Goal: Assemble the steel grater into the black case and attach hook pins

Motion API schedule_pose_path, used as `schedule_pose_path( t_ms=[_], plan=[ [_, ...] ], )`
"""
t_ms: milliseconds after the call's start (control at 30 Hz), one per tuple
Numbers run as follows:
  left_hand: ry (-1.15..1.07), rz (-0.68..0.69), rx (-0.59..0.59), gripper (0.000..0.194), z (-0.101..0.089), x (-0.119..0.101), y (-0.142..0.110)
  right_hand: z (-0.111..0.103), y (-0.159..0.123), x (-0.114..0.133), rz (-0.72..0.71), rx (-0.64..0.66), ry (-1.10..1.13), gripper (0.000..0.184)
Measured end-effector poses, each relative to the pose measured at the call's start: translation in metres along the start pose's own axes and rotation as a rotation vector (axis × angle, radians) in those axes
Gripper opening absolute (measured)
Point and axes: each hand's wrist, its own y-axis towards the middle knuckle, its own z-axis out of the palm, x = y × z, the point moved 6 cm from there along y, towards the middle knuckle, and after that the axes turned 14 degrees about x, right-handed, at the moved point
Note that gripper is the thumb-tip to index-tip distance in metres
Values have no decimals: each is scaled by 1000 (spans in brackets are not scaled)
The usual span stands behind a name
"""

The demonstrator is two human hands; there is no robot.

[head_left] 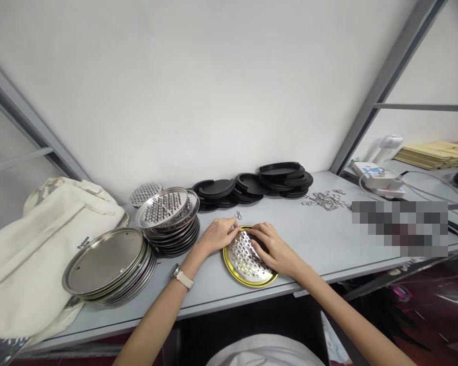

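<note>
Half-curled, the left hand (218,234) and right hand (277,249) touch a yellow-rimmed grater disc (246,262), lower centre, on a grey table (309,229); I cannot tell whether either grips. A white wall (213,91) fills the upper frame.

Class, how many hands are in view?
2: left hand at the far rim of the yellow grater, right hand over its right side; the pixelated patch may hide others.

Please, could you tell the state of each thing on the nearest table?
Yellow-rimmed grater: flat, left hand and right hand on it.
Silver grater: tilted atop stacked discs.
Rear grater: partly hidden.
Plain discs: stacked.
Black trays: piled, overlapping.
Metal clips: mostly heaped.
Cream bag: slumped, closure unclear.
</note>
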Motion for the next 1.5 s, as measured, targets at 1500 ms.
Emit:
schedule_pose_path(
  t_ms=[1500],
  plan=[
    [8,-9,43,15,8,-1,3,9,1,-8,-28,35,154,41]
  ],
)
